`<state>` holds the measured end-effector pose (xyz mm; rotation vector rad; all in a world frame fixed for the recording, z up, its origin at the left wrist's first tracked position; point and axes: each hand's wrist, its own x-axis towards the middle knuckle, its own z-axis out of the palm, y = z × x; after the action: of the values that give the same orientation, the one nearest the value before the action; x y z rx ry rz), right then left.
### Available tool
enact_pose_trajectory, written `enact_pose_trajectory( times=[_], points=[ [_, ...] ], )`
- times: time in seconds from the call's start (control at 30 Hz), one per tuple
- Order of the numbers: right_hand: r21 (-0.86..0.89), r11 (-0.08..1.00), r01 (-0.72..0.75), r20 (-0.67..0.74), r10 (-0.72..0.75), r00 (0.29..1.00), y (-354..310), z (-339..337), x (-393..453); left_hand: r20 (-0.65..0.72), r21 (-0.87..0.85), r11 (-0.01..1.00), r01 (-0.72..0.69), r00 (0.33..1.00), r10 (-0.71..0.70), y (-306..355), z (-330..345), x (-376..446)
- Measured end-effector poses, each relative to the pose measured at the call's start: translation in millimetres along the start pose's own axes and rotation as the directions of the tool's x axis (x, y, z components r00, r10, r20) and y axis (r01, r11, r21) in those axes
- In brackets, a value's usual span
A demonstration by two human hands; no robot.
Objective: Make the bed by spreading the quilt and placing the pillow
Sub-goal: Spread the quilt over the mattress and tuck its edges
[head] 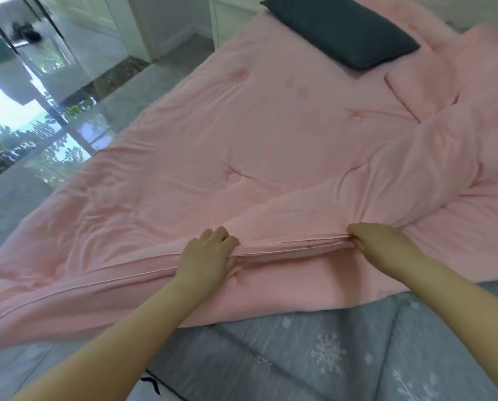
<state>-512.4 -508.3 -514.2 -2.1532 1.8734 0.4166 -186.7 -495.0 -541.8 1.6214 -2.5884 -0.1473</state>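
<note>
A: Although the quilt (242, 146) is already laid flat over the half of the bed on the window side of the pillow (343, 33), how much can be judged as done?

B: Roughly half. On the other side of the pillow the quilt is seen bunched and folded back on itself, and a strip of grey sheet (314, 342) is left bare at the edge farthest from the pillow.

A: And how are the hands placed?

B: The quilt's piped hem is gripped by both, at the end away from the pillow. The left hand (206, 256) is curled over the hem with the knuckles up; the right hand (378, 241) is pinched on the same hem, a little apart from the left, and the cloth between them is drawn taut.

A: Is the pillow settled?

B: It is lying at the head end, partly on the quilt, somewhat askew. It would likely have to be straightened once the bunched part is spread.

A: Any containers to be noted?

B: None can be made out; nothing is held in anything.
</note>
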Motion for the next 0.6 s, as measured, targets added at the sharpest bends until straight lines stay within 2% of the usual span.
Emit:
enact_pose_trajectory(
  times=[0.17, 0.37, 0.5, 0.6],
  points=[
    [-0.033, 0.999, 0.021, -0.016, -0.021, 1.0, 20.8, -2.9, -66.7, 0.038, -0.013, 1.0, 0.009, 0.999, -0.009, 59.7, -23.0, -44.8],
    [-0.166, 0.985, 0.052, 0.02, -0.05, 0.999, 52.3, -18.2, -178.7, 0.156, -0.138, 0.981, 0.14, 0.981, -0.118, 156.6, -49.8, -117.4],
    [-0.198, 0.977, 0.074, -0.026, -0.081, 0.996, 53.4, -21.2, -235.1, 0.216, -0.141, 0.967, 0.213, 0.96, -0.18, 196.2, -53.3, -160.4],
    [-0.189, 0.978, 0.082, -0.036, -0.091, 0.995, 51.6, -5.4, -279.0, 0.225, -0.107, 0.971, 0.214, 0.957, -0.186, 217.6, -53.9, -195.1]
  ],
)
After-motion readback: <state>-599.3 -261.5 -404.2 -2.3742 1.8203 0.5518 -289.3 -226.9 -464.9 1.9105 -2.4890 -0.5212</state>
